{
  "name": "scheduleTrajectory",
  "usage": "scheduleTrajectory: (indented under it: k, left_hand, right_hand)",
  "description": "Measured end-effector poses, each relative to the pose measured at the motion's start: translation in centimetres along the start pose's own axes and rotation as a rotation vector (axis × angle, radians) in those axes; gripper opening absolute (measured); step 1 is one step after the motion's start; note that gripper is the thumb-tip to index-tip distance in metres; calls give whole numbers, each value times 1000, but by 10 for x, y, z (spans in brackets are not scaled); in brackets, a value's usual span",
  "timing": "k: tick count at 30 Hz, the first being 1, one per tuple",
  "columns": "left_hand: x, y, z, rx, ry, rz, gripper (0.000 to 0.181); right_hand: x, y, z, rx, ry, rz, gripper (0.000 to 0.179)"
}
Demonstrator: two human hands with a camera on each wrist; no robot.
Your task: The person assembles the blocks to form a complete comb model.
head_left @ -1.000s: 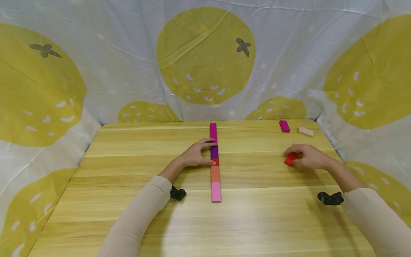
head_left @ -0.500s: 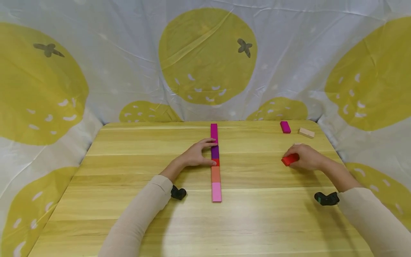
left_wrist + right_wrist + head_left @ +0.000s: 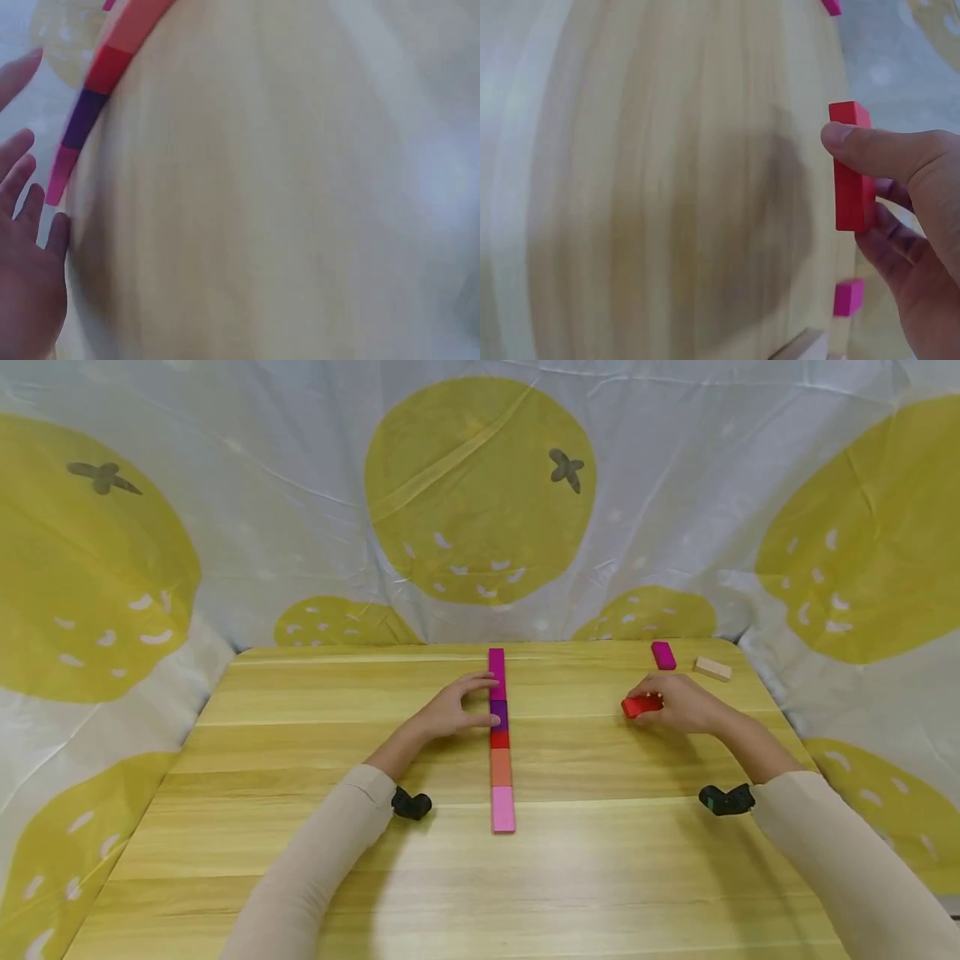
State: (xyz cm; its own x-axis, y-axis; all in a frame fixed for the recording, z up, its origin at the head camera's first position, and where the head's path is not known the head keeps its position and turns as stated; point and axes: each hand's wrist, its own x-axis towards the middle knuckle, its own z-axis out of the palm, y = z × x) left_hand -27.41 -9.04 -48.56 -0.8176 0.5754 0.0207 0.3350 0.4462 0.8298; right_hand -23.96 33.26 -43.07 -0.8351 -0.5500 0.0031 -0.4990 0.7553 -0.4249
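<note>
My right hand (image 3: 678,703) pinches a red block (image 3: 641,706) between thumb and fingers. In the right wrist view the red block (image 3: 849,169) is held above the table, its shadow on the wood. A straight row of blocks runs down the middle of the table: a magenta stretch (image 3: 497,662), then purple (image 3: 499,706), red (image 3: 500,740), orange (image 3: 501,768) and pink (image 3: 503,810). At the row's left side is my left hand (image 3: 450,708), holding nothing, thumb at the purple part and fingers at the magenta. The left wrist view shows those fingers (image 3: 31,206) loosely spread.
On the far right of the wooden table (image 3: 600,877) lie a magenta block (image 3: 663,655) and a pale wooden block (image 3: 712,668). A cloth (image 3: 660,510) with yellow fruit prints hangs behind the table and along its sides.
My right hand has moved left and away from me with the red block, which has turned lengthwise across. My left hand has slid slightly farther along the row, from the red block to the purple.
</note>
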Motion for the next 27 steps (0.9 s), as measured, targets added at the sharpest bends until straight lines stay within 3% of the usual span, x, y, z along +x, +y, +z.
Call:
scheduleTrajectory:
  k: [3,7,14,21,27]
  left_hand:
    - [9,3,-8,-22,77,-16,64]
    - [23,6,-15,27,154,-40,57]
    - [38,2,-14,104,225,-74,52]
    - [37,-3,-11,83,224,-77,54]
    - [34,-2,-9,78,175,-75,56]
  right_hand:
    - [17,-9,-1,7,36,9,32]
    - [40,-17,0,13,83,21,34]
    - [74,-32,11,39,132,21,31]
    - [112,-44,31,67,176,16,32]
    - [139,-51,55,146,200,96,36]
